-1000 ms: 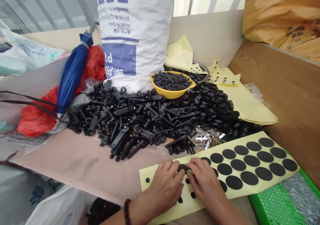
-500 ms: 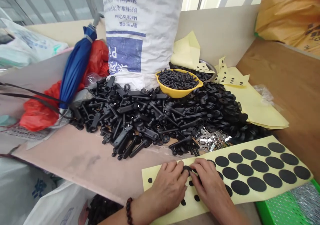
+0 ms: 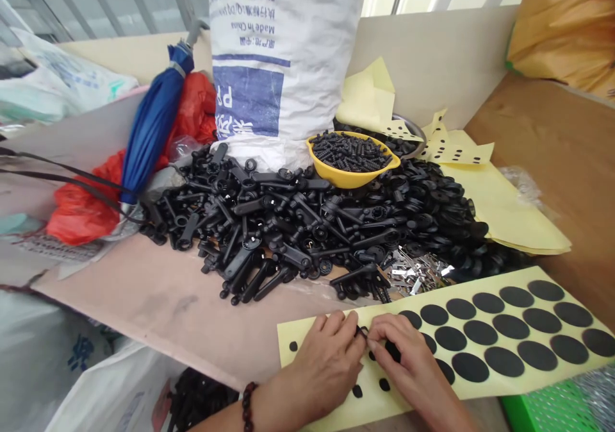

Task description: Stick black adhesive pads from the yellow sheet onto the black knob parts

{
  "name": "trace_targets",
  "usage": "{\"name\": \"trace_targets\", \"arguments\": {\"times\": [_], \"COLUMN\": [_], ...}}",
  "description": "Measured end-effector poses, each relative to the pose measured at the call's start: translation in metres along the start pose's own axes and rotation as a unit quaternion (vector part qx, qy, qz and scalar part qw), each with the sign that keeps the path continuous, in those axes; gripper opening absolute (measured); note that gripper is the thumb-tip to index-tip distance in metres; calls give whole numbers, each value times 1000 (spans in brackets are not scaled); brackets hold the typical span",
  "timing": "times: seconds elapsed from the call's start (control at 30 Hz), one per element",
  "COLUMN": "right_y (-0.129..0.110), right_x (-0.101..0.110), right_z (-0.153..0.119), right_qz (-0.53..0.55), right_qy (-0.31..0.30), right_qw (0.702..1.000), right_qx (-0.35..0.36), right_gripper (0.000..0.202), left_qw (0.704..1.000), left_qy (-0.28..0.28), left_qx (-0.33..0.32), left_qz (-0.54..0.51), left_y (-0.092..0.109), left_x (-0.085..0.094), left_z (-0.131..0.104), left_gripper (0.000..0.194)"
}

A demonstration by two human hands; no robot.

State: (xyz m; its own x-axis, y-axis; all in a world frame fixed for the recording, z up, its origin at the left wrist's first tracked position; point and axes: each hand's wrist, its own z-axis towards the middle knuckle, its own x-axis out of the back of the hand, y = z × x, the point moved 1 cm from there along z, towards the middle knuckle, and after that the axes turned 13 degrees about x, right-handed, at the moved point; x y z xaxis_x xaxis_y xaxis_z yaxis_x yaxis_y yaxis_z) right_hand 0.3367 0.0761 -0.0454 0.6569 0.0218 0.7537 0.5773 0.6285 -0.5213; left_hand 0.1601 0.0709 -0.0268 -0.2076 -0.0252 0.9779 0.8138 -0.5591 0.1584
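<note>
A pale yellow backing sheet (image 3: 485,384) lies at the front with rows of black round stickers (image 3: 471,366) on its right part. Small black dots (image 3: 384,384) dot its left part. My left hand (image 3: 327,365), a beaded bracelet (image 3: 248,406) at its wrist, rests on the sheet with fingers bent and closed. My right hand (image 3: 408,358) meets it, thumb and forefinger pinched. Between the fingertips shows the dark edge of a black round sticker (image 3: 361,333), mostly covered by the fingers.
Behind the sheet spread black plastic handle parts (image 3: 288,252), black discs (image 3: 432,201) and small metal clips (image 3: 416,270). A yellow bowl (image 3: 353,177) holds black screw-like pieces. A white sack (image 3: 307,54), blue umbrella (image 3: 156,124) and green basket (image 3: 552,406) stand around.
The black sticker between my fingers showed as a rounded shape; now only a thin dark edge shows. My right fingers have shifted slightly. The whole view has moved a little.
</note>
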Motion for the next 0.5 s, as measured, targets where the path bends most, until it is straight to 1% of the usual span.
{"name": "trace_targets", "arguments": {"times": [0.1,0.2,0.27,0.33,0.4,0.5], "right_y": [3,2,1,-1,-2,-1], "right_x": [-2,1,5,7,7,4], "right_z": [-3,-4,-5,-5,-7,-10], "right_qz": [19,53,87,117,127,117], "right_qy": [-17,-22,-28,-29,-2,51], "right_qw": [1000,998,995,992,991,989], "right_qx": [3,-27,-36,-36,-49,-80], "right_gripper": [13,16,18,20,21,25], "left_qw": [999,994,987,980,978,982], "left_qy": [-15,-29,-40,-34,-9,26], "left_qx": [-2,-3,17,52,81,87], "left_qz": [-31,-101,-158,-188,-189,-165], "left_y": [-3,-10,-18,-28,-35,-37], "left_x": [3,13,23,32,39,44], "left_z": [-3,-4,-2,4,14,31], "left_gripper": [18,17,13,16,22,26]}}
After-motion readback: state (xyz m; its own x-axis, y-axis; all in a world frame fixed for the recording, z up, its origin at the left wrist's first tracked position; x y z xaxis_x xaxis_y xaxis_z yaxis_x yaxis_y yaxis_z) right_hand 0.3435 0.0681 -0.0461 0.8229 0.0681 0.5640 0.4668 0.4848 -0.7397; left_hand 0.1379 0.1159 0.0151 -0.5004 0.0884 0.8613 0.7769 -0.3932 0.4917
